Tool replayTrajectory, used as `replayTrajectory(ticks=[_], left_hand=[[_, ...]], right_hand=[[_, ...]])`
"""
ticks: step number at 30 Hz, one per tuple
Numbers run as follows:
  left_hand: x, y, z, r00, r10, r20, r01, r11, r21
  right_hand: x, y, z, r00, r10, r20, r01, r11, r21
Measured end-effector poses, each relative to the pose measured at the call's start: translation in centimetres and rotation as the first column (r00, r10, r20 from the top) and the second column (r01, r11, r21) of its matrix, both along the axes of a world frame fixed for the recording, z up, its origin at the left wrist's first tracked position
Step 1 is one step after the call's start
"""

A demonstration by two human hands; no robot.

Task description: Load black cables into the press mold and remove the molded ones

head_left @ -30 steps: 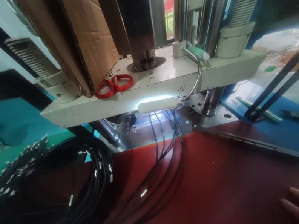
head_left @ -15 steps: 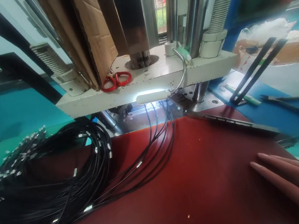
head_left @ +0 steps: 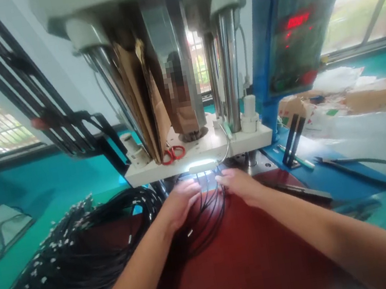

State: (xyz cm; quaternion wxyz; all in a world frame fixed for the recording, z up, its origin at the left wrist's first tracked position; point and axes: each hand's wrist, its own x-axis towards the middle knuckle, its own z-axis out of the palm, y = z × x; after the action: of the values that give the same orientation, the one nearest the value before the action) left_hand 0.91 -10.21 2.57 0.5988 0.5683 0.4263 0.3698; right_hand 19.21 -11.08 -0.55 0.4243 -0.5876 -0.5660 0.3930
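My left hand (head_left: 183,198) reaches to the front of the press, fingers stretched and slightly bent, fingertips beside the leftmost of several thin black cables (head_left: 208,203). It looks open; whether it touches a cable is unclear. My right hand (head_left: 234,182) is on the other side, thumb and fingers closed around the right-hand cables. The cables run from under the white press plate (head_left: 156,171) down onto the dark red work surface (head_left: 254,247). A lit white lamp (head_left: 202,167) hangs on the plate's front edge, just above both hands. The cables' far ends are hidden.
A big coil of black cables (head_left: 83,261) with silvery ends lies left. Red-handled scissors (head_left: 178,152) and folded cardboard (head_left: 145,103) rest on the press plate. Right are a dark metal bar (head_left: 303,192), pliers (head_left: 351,161) and a control box (head_left: 291,24) with red digits.
Both my hands have come to the cables at the press; the right one was lying on the red surface at right, the left out of view. The view has tilted up.
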Motion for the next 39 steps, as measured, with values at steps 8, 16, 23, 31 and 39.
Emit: replayTrajectory(ticks=[8,16,23,31,39], left_hand=[[4.6,5.0,-3.4,0.951,-0.110,0.290,0.190,0.945,-0.267],[5.0,5.3,-5.1,0.913,-0.024,0.408,0.179,0.920,-0.347],[5.3,4.9,-4.8,0.882,0.052,0.469,0.136,0.923,-0.359],[5.1,4.7,-4.8,0.860,0.021,0.510,0.174,0.927,-0.332],[5.0,4.5,-4.4,0.848,-0.028,0.529,0.210,0.935,-0.286]], right_hand=[[-0.1,-0.5,-1.0,0.986,-0.054,0.159,0.009,0.964,0.266],[-0.9,-0.3,-1.6,0.977,-0.095,0.190,0.032,0.950,0.311],[-0.9,-0.7,-1.9,0.977,-0.081,0.199,0.019,0.955,0.295],[-0.8,-1.1,-1.1,0.976,-0.033,0.214,-0.025,0.965,0.262],[-0.7,-1.0,-1.6,0.981,0.038,0.191,-0.084,0.968,0.237]])
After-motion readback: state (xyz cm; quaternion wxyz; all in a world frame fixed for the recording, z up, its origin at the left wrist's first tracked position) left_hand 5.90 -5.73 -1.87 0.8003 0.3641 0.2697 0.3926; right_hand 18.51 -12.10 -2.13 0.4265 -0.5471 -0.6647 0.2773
